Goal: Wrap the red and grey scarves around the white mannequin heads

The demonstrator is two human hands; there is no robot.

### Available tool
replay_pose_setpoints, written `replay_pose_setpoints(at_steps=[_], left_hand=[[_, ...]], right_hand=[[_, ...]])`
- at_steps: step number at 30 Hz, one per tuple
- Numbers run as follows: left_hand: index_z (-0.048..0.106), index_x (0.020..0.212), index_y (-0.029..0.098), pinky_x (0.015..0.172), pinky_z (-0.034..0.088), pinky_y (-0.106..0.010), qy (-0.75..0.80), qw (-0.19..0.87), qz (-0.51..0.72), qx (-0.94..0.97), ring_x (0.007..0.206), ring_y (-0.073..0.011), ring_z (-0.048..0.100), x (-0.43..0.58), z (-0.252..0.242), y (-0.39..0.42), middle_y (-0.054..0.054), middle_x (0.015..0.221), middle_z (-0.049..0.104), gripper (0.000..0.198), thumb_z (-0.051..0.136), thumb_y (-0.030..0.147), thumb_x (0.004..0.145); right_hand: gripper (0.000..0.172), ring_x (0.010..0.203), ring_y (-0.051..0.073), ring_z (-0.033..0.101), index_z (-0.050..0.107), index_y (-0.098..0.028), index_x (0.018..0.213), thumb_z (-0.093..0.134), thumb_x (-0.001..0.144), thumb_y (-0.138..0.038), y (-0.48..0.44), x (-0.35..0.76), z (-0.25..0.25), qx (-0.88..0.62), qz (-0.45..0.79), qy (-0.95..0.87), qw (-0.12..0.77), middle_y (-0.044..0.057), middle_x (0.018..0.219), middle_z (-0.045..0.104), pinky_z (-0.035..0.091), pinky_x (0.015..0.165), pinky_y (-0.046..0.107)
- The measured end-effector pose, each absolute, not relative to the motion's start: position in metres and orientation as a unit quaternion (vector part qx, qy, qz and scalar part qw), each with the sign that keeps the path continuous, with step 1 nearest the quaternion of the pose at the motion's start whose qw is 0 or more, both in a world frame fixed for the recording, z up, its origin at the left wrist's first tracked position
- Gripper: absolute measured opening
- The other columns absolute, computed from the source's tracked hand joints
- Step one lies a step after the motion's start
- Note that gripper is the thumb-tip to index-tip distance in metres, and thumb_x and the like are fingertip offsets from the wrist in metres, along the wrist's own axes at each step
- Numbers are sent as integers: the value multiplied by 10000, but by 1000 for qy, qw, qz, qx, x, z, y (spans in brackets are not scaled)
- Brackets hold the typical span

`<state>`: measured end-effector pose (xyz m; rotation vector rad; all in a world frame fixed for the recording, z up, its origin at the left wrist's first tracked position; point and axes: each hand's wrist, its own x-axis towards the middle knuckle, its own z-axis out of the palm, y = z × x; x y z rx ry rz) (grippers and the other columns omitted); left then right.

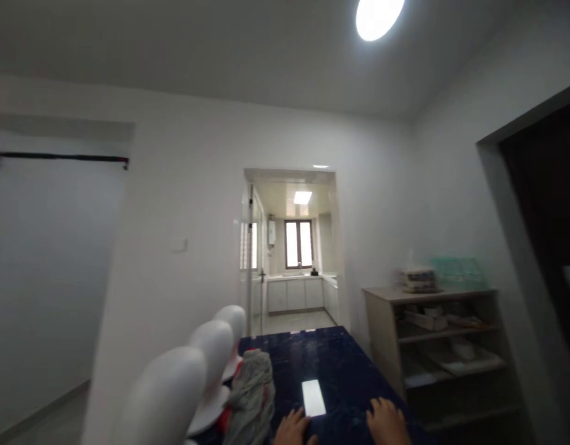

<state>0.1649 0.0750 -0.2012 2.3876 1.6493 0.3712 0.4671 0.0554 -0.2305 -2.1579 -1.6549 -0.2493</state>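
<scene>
My left hand [293,429] and my right hand [387,421] rest on a glossy dark blue table [331,364] at the bottom edge of the head view. Both lie with fingers forward and hold nothing that I can see. A crumpled pile of grey and red cloth [251,392] lies on the table just left of my left hand. A bright reflection of the ceiling lamp sits on the tabletop between my hands.
Three white chair backs [211,355] line the table's left side. A wooden shelf unit [440,349] with boxes stands against the right wall. Ahead, a doorway [292,247] opens into a white kitchen. A dark door frame [544,204] is at far right.
</scene>
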Motion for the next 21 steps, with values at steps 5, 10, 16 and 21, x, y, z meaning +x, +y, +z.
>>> replay_pose_setpoints(at_steps=[5, 10, 16, 21], left_hand=[[558, 1557, 249, 1363, 131, -483, 549, 162, 168, 803, 1636, -323, 278, 166, -207, 65, -91, 1720, 413, 774, 587, 566, 852], [564, 1553, 235, 1362, 120, -499, 543, 160, 177, 805, 1635, -337, 274, 165, -213, 65, -109, 1716, 419, 770, 569, 569, 859], [569, 1547, 257, 1357, 144, -516, 546, 145, 159, 810, 1626, -353, 293, 164, -217, 76, -95, 1718, 418, 757, 584, 552, 850], [570, 1547, 263, 1356, 148, -519, 538, 150, 156, 815, 1625, -361, 294, 162, -222, 86, -93, 1717, 421, 761, 585, 566, 849]], right_hand=[[482, 1346, 356, 633, 760, -198, 1303, 409, 995, -317, 82, 490, -265, -752, -125, -615, 204, 205, 1413, 706, 476, 1090, 518], [494, 1352, 369, 626, 760, -174, 1300, 408, 990, -325, 82, 492, -267, -751, -111, -613, 216, 211, 1427, 697, 466, 1086, 538], [513, 1378, 368, 604, 741, -155, 1331, 383, 999, -314, 73, 483, -257, -758, -115, -604, 218, 203, 1442, 690, 436, 1125, 546], [522, 1404, 361, 587, 718, -157, 1372, 378, 1005, -306, 69, 479, -251, -765, -104, -600, 210, 199, 1481, 665, 420, 1157, 564]])
